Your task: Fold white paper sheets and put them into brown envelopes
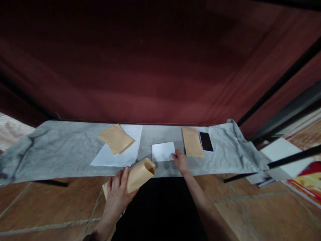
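Note:
My left hand is wrapped round a brown paper envelope, held at the table's front edge with its open mouth bulging toward the right. The fingers of my right hand pinch the right edge of a folded white paper lying on the grey cloth. To the right of that hand, another brown envelope lies flat. At the left, brown envelopes rest on top of white sheets.
A phone lies right of the flat envelope. Grey cloth covers the narrow table. Behind it stands a dark red panel. Black metal bars and a colourful printed item are at the right.

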Available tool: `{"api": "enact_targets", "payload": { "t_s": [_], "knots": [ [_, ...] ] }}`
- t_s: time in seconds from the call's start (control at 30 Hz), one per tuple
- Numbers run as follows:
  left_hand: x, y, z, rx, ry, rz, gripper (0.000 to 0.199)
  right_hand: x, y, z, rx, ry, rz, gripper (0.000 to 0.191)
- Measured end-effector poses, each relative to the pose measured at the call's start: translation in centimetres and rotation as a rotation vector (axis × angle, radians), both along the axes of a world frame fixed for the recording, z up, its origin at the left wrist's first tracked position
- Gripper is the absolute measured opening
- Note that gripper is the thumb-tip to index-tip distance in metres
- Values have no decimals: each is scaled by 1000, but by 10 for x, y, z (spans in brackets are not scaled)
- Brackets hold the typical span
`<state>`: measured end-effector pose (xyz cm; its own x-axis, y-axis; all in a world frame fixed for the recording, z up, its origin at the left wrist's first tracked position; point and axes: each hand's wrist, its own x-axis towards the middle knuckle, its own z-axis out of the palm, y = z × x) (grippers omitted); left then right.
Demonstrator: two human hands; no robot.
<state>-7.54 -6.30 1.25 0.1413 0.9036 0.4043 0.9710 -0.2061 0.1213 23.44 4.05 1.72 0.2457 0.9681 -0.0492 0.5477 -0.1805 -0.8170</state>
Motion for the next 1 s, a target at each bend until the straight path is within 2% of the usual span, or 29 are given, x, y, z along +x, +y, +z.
{"api": "enact_targets", "payload": {
  "t_s": [0.13, 0.2, 0.27, 0.4, 0.6, 0.8, 1.0],
  "knots": [
    [1, -1, -4, -31, -11, 44, 96, 12, -28, 9, 124, 178, -31, 30],
    [3, -2, -5, -50, -19, 51, 98, 15, -46, 15, 258, 390, -41, 33],
    [6, -3, -6, -55, -31, 45, 99, 15, -62, 21, 290, 458, 8, 32],
    [12, -5, -7, -48, -42, 43, 102, 16, -85, 31, 274, 276, 166, 29],
    [16, -11, -6, -37, -21, 22, 99, 38, -92, 50, 282, 41, 422, 29],
    [19, -14, -2, -28, 9, -8, 95, 53, -96, 59, 228, -63, 406, 30],
    [32, -16, 4, 8, 10, -113, 95, 34, -103, 55, 210, -16, 362, 37]
  ]
}}
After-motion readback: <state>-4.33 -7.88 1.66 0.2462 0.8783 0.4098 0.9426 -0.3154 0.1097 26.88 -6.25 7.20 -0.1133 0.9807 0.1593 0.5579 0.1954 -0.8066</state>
